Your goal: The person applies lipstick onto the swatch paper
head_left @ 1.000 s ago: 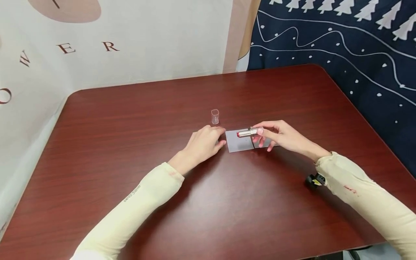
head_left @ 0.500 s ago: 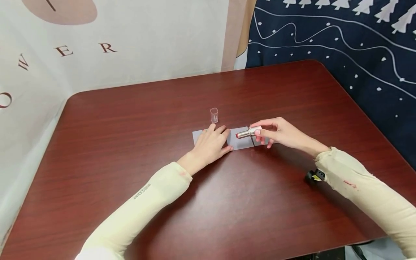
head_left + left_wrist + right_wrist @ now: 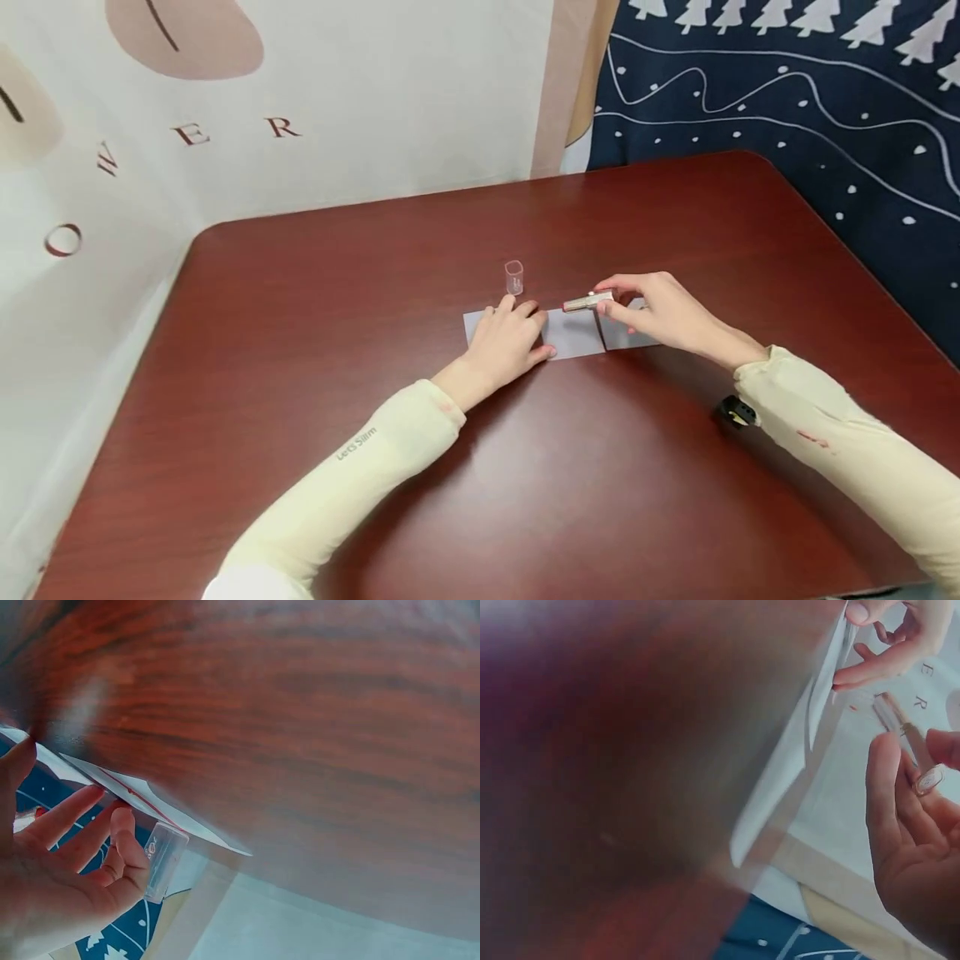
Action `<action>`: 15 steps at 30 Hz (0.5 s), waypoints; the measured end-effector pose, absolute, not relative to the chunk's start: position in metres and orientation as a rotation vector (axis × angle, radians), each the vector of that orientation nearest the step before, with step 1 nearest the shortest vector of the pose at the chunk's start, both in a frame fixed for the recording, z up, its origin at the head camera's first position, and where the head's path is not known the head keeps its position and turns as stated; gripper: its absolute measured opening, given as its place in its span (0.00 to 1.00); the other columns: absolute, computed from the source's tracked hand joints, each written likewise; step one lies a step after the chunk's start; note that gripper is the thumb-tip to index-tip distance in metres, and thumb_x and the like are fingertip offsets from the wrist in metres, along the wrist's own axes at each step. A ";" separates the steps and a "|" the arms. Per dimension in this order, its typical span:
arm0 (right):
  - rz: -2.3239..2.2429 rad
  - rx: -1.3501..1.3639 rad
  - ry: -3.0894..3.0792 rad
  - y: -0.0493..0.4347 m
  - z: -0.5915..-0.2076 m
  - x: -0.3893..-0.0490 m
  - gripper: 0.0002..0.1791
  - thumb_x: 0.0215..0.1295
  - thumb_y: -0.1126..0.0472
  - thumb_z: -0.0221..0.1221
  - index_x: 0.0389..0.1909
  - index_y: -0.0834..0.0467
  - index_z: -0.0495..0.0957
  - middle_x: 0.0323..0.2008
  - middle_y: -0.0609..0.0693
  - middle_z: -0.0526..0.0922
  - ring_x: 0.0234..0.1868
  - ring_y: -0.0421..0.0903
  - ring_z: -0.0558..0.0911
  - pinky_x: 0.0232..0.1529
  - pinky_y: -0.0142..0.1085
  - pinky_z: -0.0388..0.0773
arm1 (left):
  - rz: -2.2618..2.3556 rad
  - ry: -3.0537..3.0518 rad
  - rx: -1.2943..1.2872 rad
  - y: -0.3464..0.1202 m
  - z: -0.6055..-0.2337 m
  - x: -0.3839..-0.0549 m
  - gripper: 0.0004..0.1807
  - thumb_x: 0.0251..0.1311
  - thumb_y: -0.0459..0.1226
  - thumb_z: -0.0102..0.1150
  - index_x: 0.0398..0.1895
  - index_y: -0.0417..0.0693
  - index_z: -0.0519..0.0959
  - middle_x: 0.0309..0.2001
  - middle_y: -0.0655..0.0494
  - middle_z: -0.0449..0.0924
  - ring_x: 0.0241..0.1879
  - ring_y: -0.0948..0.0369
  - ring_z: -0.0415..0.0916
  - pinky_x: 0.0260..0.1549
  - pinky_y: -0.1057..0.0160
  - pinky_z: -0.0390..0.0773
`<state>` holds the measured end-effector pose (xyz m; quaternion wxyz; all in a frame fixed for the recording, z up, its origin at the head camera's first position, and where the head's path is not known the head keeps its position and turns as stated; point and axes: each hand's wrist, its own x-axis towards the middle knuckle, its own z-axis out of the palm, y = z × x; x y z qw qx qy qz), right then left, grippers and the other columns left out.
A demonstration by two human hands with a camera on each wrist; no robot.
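My right hand [image 3: 667,315] pinches a silver lipstick [image 3: 588,301] between thumb and fingers. Its red tip points left, over pale paper [image 3: 573,335] that lies in a row of sections on the table. In the right wrist view the lipstick [image 3: 909,735] shows between thumb and fingertips. My left hand [image 3: 501,343] rests on the left section with fingers spread, covering most of it. The left wrist view catches a red line [image 3: 142,799] across the paper there. Just beyond the left fingertips, a clear lipstick cap [image 3: 514,278] stands upright.
The dark red wooden table [image 3: 360,275] has rounded far corners. Behind it hangs a white cloth [image 3: 405,100] with letters, and at the right a navy cloth [image 3: 750,92] with white trees. A black wrist device [image 3: 738,412] sits at the right sleeve.
My left hand has moved right onto the paper, and a left section now shows beneath it. The lipstick stays in my right hand, its tip a little less tilted down. The head view shifted slightly.
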<state>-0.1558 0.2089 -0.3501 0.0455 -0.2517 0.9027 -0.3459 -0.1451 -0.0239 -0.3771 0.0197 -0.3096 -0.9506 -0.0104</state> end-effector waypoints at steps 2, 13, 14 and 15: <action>-0.948 -0.893 2.858 0.208 -0.351 -0.156 0.14 0.61 0.61 0.61 0.47 0.61 0.79 0.29 0.48 0.81 0.23 0.43 0.75 0.24 0.34 0.72 | -0.042 -2.960 -0.970 -0.021 -0.379 -0.143 0.27 0.58 0.57 0.55 0.54 0.50 0.77 0.56 0.53 0.73 0.50 0.52 0.66 0.38 0.54 0.72; -0.720 -1.259 3.021 0.191 -0.358 -0.170 0.11 0.57 0.64 0.62 0.40 0.65 0.78 0.28 0.51 0.79 0.24 0.43 0.73 0.24 0.35 0.71 | -0.017 -2.949 -0.964 -0.028 -0.377 -0.145 0.28 0.57 0.57 0.56 0.55 0.51 0.77 0.57 0.54 0.73 0.49 0.53 0.68 0.37 0.57 0.76; -0.714 -1.269 3.022 0.191 -0.358 -0.170 0.11 0.57 0.64 0.62 0.39 0.65 0.78 0.28 0.52 0.80 0.24 0.44 0.74 0.25 0.35 0.72 | -0.017 -2.951 -0.965 -0.028 -0.377 -0.145 0.28 0.57 0.57 0.56 0.55 0.51 0.77 0.57 0.54 0.73 0.49 0.53 0.68 0.37 0.58 0.76; -0.711 -1.275 3.022 0.191 -0.358 -0.171 0.11 0.57 0.64 0.62 0.39 0.65 0.78 0.29 0.52 0.80 0.25 0.44 0.75 0.25 0.36 0.72 | -0.018 -2.951 -0.965 -0.028 -0.377 -0.146 0.28 0.57 0.57 0.56 0.55 0.51 0.77 0.58 0.54 0.73 0.49 0.53 0.68 0.37 0.57 0.75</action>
